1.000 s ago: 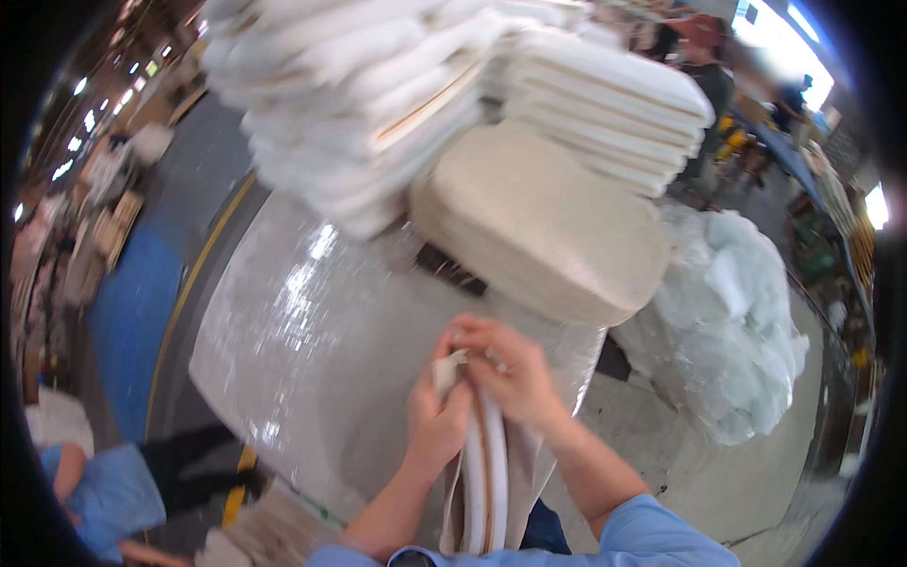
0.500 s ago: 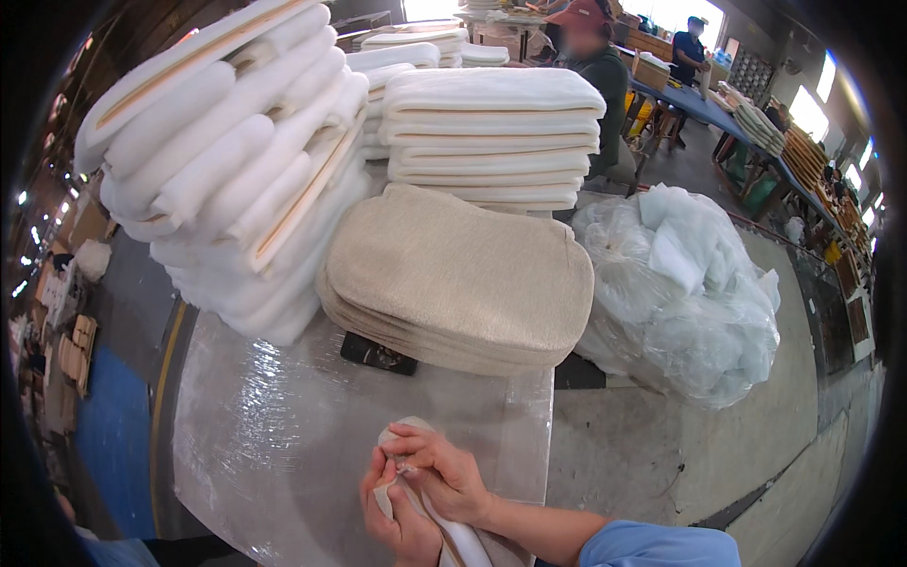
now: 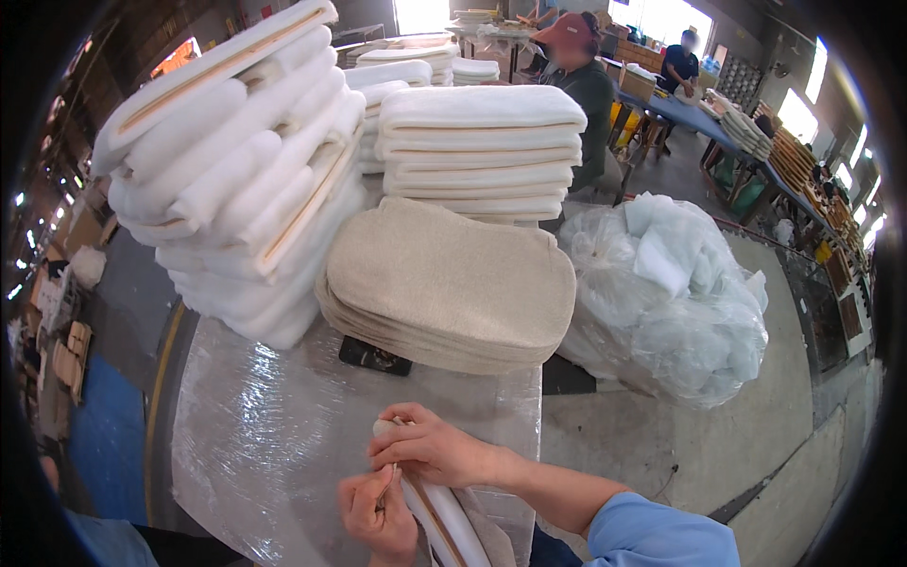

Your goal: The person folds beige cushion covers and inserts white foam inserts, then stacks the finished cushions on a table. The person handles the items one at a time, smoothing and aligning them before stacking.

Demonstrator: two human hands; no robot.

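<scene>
The lower edge crops the long white padded piece [image 3: 452,515]. Stacked beige fabric [image 3: 453,283] partly hides a flat black object [image 3: 375,357].

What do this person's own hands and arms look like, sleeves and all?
The left hand and right hand are bare, without gloves. The right forearm is uncovered up to a light-blue short sleeve. The upper left arm is out of view.

A bulging clear plastic bag [image 3: 699,331] sits at right, with a person [image 3: 592,121] in a red cap [image 3: 567,31] and a long blue bench [image 3: 669,106] beyond it.
</scene>
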